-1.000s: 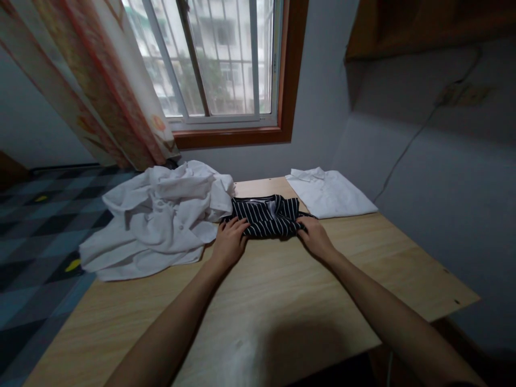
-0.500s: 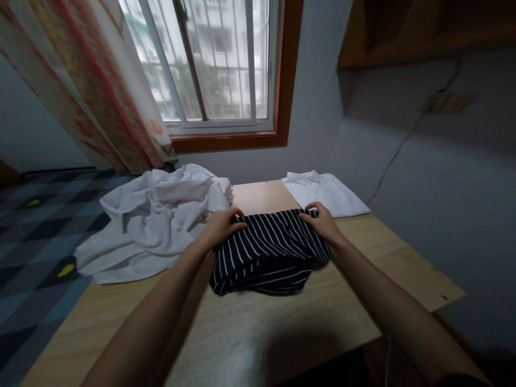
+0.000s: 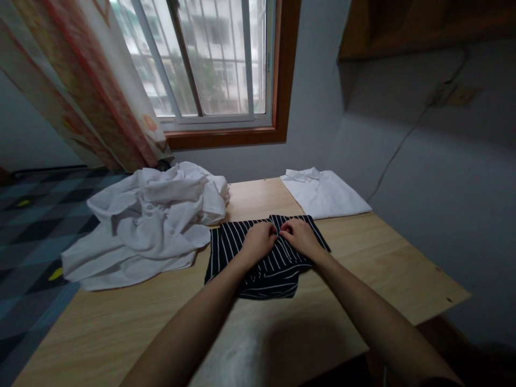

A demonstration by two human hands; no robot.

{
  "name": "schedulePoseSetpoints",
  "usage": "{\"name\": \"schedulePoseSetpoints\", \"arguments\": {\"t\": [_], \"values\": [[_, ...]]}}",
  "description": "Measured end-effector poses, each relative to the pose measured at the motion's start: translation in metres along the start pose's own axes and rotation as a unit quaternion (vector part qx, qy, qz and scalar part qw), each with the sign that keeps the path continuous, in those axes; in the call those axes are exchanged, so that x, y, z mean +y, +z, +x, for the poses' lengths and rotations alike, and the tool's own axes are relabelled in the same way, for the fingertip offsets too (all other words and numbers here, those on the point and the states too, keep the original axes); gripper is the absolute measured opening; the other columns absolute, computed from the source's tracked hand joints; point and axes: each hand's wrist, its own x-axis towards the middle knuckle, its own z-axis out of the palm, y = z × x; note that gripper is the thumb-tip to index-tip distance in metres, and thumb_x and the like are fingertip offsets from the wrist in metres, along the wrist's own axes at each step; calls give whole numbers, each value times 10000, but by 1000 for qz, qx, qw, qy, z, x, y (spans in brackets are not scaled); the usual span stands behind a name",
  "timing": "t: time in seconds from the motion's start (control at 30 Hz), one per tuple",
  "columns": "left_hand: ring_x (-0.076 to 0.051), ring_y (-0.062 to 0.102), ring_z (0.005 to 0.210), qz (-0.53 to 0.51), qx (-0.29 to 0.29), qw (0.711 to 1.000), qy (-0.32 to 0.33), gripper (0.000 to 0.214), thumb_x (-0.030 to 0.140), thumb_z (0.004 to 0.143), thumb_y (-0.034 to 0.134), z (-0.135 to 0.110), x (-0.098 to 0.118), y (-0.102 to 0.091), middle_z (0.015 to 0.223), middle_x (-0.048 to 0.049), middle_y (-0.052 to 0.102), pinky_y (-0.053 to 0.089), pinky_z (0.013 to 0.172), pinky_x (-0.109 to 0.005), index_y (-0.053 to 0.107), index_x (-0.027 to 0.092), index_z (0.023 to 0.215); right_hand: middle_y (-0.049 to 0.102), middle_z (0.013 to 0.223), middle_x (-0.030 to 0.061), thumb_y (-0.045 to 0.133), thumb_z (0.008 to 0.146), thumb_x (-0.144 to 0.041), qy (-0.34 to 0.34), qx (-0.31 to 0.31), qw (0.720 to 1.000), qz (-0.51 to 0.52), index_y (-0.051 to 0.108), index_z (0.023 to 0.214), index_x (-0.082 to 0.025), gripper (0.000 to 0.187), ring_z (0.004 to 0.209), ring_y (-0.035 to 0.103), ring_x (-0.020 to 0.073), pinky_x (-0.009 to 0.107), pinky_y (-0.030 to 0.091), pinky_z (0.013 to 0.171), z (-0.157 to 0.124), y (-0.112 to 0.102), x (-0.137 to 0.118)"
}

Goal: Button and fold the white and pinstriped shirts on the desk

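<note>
A black garment with white stripes (image 3: 226, 250) lies folded on the wooden table, its lower edge uneven. My left hand (image 3: 260, 239) and my right hand (image 3: 299, 235) rest close together over its middle, fingertips nearly meeting. Both have their fingers curled in a pinch at the striped cloth. The exact bit of fabric between the fingertips is partly hidden by the hands. Just left of the garment is a crumpled white shirt (image 3: 161, 215) with buttons.
A neatly folded white shirt (image 3: 328, 196) with a collar lies at the table's back right corner. The pale wooden table (image 3: 374, 269) stands below a window (image 3: 217, 70) with a patterned curtain (image 3: 97, 80) to its left. A shelf (image 3: 423, 32) hangs at upper right, above a cable (image 3: 397, 148).
Both hands have moved inward from the garment's two upper corners to its middle. The striped garment, bunched and held up before, now lies flatter on the table.
</note>
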Motion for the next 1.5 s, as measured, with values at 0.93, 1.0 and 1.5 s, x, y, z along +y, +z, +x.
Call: {"name": "schedulePoseSetpoints", "arguments": {"t": [0.93, 1.0, 1.5], "values": [[-129, 571, 674, -277, 109, 955, 4, 105, 116, 732, 688, -6, -8, 28, 695, 13, 633, 445, 671, -251, 617, 162, 669, 640, 789, 39, 562, 831, -180, 20, 58, 995, 81, 602, 770, -193, 74, 797, 567, 205, 335, 412, 773, -17, 9, -5], [-139, 594, 700, -267, 111, 957, 20, 81, 129, 747, 686, -7, -7, 29, 723, 3, 657, 462, 698, -263, 636, 165, 694, 652, 793, 44, 558, 827, -181, 25, 59, 993, 98, 615, 771, -193, 81, 795, 576, 205, 330, 421, 764, -17, 11, -2], [-128, 587, 655, -258, 244, 934, -49, 68, 119, 771, 620, -5, -4, 25, 695, 20, 634, 466, 662, -248, 604, 180, 744, 641, 703, 28, 501, 835, -430, 146, 217, 928, 264, 613, 731, -180, 293, 698, 573, 193, 305, 436, 679, -10, 3, 7]]}}
